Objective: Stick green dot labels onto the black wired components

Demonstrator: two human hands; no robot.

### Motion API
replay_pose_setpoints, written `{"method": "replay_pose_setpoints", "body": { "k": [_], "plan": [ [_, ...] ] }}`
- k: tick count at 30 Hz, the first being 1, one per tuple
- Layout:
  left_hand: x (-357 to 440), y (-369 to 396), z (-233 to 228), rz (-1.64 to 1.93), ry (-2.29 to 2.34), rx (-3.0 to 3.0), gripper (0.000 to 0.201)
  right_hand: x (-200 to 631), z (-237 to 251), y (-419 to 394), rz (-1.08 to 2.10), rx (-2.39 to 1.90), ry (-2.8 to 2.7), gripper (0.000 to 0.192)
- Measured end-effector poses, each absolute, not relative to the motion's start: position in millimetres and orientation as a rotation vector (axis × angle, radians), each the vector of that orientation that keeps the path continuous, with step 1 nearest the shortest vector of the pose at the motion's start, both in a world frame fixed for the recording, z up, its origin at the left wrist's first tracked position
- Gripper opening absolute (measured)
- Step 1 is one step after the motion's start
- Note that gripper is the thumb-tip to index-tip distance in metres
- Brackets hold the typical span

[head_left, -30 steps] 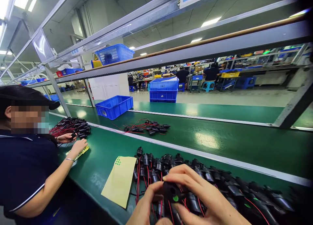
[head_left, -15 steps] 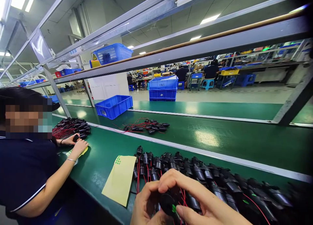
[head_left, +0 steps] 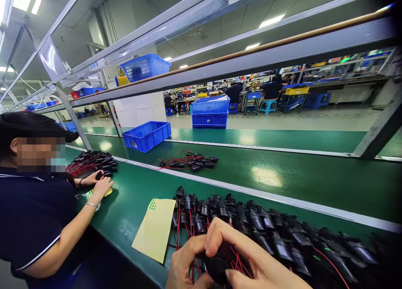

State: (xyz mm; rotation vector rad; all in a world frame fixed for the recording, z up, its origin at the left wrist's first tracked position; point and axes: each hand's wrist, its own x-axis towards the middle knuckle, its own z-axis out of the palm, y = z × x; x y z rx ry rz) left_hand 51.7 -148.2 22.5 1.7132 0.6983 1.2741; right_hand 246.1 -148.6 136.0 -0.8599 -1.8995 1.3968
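The near strip of the green bench (head_left: 132,188) is crowded along its front edge: a row of black wired parts (head_left: 266,232) runs from the middle to the right end, and a yellow sticker sheet (head_left: 155,228) lies just left of it. Between that sheet and the co-worker's hands (head_left: 99,182) bare bench stays open. Beyond the pale dividing rail (head_left: 251,192), the conveyor belt (head_left: 298,180) is free on the right; a small bundle of wired parts (head_left: 188,161) and a blue bin (head_left: 147,135) block its left part.
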Motion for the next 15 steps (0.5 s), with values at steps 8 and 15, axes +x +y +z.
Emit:
{"method": "replay_pose_setpoints", "body": {
  "k": [8,15],
  "plan": [
    [50,-151,58,1.129,0.503,1.454,0.07,244,130,-142,1.025,-0.655,-2.111,0.042],
    [-13,-134,108,0.944,0.737,1.638,0.037,262,149,-96,0.735,-1.133,-1.797,0.032]
  ]
}}
